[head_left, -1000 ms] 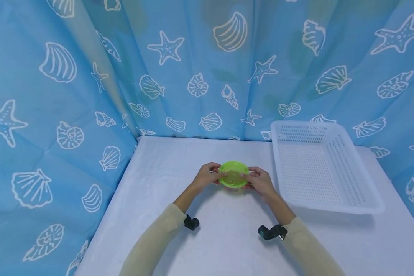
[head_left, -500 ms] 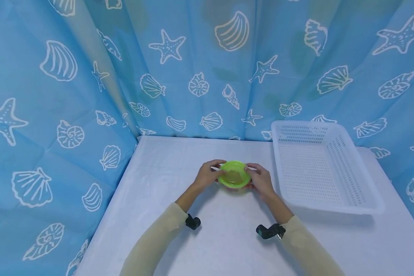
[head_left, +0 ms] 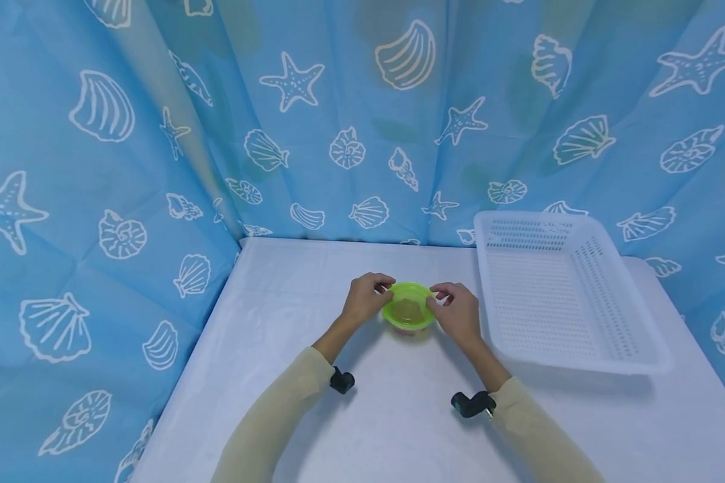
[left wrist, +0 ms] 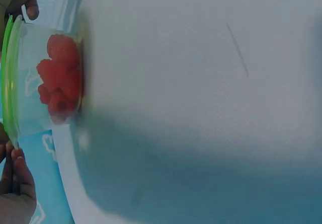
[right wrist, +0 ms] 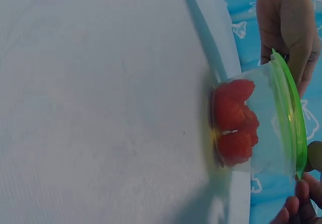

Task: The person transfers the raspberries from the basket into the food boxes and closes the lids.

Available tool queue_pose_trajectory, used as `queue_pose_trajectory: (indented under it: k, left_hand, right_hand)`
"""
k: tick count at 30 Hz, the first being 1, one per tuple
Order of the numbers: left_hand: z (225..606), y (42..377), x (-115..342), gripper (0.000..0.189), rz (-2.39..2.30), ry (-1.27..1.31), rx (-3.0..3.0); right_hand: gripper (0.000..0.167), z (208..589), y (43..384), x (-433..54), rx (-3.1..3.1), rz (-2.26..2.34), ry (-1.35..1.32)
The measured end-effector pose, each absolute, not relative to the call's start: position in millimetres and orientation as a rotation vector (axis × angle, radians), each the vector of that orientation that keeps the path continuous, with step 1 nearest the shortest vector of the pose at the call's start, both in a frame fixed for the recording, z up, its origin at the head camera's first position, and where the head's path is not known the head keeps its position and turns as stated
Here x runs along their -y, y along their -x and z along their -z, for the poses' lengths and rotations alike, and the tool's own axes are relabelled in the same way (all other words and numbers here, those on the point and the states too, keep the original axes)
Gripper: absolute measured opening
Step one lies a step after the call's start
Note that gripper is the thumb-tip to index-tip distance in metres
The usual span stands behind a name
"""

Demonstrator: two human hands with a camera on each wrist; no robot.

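A round clear plastic tub [left wrist: 35,83] with a green lid [head_left: 409,305] stands upright on the white table at its middle. Red raspberry-like fruit [left wrist: 60,78] lies in the bottom of it. My left hand [head_left: 364,298] pinches the lid's rim on the left, thumb above and fingertips below. On the opposite side my right hand [head_left: 457,312] pinches the rim in the same way. The lid sits on the tub; whether its edge is loose anywhere I cannot tell. In the right wrist view the left hand [right wrist: 289,22] is partly hidden behind the lid.
A white perforated plastic basket [head_left: 640,322] stands to the right of my right hand. Behind the white table [head_left: 296,275] hangs a blue curtain [head_left: 338,100] with shell and starfish prints, and it runs along the left side too. Each wrist carries a small black camera [head_left: 474,404].
My fingers have come up from around the tub's sides to the lid's rim. Both hands have shifted slightly away from me, the left a little more. The tub stays in nearly the same spot.
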State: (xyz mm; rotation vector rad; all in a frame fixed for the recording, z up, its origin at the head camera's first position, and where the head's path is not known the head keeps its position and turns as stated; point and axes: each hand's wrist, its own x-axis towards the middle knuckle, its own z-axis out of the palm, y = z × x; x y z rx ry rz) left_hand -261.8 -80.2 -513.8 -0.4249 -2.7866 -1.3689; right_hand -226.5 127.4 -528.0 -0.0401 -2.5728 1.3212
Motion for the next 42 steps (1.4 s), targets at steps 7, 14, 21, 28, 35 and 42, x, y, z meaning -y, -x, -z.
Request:
queue_pose_trajectory:
  k: [7, 14, 21, 28, 35, 42]
  left_hand:
    - [513.0, 256.5, 85.7, 0.016, 1.6, 0.319, 2.777]
    - [518.9, 252.6, 92.2, 0.019, 1.96, 0.202, 2.768]
    - [522.1, 252.7, 91.1, 0.02, 2.044, 0.145, 2.741]
    - [526.5, 252.8, 88.5, 0.022, 2.121, 0.139, 2.717]
    - [528.4, 251.1, 87.9, 0.023, 2.133, 0.127, 2.726]
    - [527.4, 250.1, 88.5, 0.023, 2.145, 0.107, 2.731]
  right_hand:
    - [0.016, 528.1, 229.0, -126.1, 2.568, -1.316, 0.048]
    - [0.022, 530.0, 231.1, -126.6, 2.583, -1.458, 0.121]
    - [0.045, 534.6, 229.6, -137.5, 2.527, -2.068, 0.337]
    - [0.039, 532.5, 229.0, -136.8, 2.485, -2.146, 0.447]
    - [0.044, 534.0, 225.3, -137.6, 2.418, -2.269, 0.459]
    - [0.039, 539.4, 222.9, -145.1, 2.278, -2.49, 0.414]
